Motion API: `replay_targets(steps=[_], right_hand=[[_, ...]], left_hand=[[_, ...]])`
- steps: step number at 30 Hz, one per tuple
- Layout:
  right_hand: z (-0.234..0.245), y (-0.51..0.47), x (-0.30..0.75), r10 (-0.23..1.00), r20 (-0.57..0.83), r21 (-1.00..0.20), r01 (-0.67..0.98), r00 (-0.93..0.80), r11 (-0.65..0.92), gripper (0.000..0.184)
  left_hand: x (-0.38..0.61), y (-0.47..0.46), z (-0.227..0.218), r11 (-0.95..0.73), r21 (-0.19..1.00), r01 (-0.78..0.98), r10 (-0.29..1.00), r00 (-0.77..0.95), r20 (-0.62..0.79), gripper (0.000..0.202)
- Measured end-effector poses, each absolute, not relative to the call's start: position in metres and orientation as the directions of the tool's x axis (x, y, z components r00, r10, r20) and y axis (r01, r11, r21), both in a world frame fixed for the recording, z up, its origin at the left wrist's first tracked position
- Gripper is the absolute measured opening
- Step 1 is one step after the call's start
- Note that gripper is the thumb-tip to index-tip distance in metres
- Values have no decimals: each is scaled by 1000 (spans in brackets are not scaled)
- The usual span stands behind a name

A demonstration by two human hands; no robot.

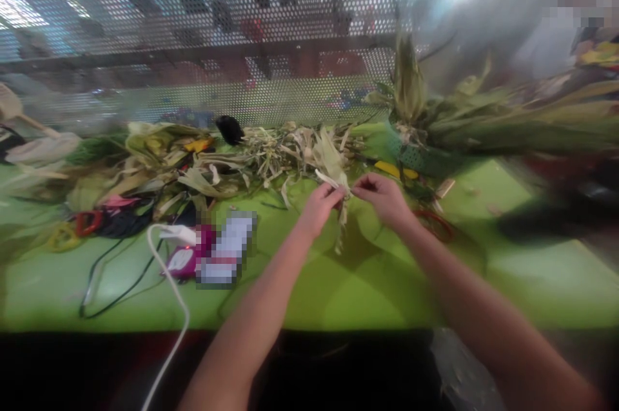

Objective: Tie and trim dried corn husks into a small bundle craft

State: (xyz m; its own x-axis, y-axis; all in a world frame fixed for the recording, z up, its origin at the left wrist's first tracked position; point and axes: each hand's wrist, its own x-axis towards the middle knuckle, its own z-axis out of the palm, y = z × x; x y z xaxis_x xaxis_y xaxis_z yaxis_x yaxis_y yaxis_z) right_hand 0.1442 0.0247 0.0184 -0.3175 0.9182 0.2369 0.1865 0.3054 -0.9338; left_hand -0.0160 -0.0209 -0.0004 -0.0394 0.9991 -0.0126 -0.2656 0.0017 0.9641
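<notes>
Over the green table [309,295], my left hand [319,206] pinches a pale corn husk bundle [331,158] at its narrow middle. The bundle's leaves fan upward, and a thin twisted tail [341,227] hangs below the fingers. My right hand [384,199] is closed in a pinch at the bundle's right side. Whatever lies between its fingertips is too small to make out. Behind both hands lies a heap of dried corn husk pieces [271,153].
Left of my arms lie a phone [226,250], a magenta device [186,259] with a white cable [182,308], and red-handled scissors [88,224]. At right stands a green basket [420,156] with long husks. A perforated metal screen [290,17] rises behind.
</notes>
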Motion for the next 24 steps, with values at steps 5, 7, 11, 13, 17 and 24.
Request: replay_targets(steps=[5, 7, 11, 13, 17, 24], right_hand=[[22, 24, 150, 831, 528, -745, 374, -176, 553, 26], [25, 19, 149, 782, 605, -668, 438, -151, 601, 26], [21, 9, 141, 823, 461, -700, 434, -332, 567, 23], [16, 7, 137, 855, 363, -773, 394, -370, 498, 22], [7, 10, 133, 888, 286, -872, 285, -361, 397, 13], [10, 9, 133, 863, 329, -815, 346, -384, 465, 5]], left_hand=[[-17, -21, 4, -3, 965, -263, 985, -169, -43, 32], [-17, -20, 5, -18, 963, -269, 981, -190, -35, 33], [-15, -21, 5, -34, 952, -304, 985, -171, -20, 33], [-13, -22, 4, -30, 946, -323, 986, -165, -25, 33], [-13, -23, 4, -26, 963, -268, 988, -156, -16, 33], [-13, -20, 4, -31, 955, -294, 978, -208, -32, 28]])
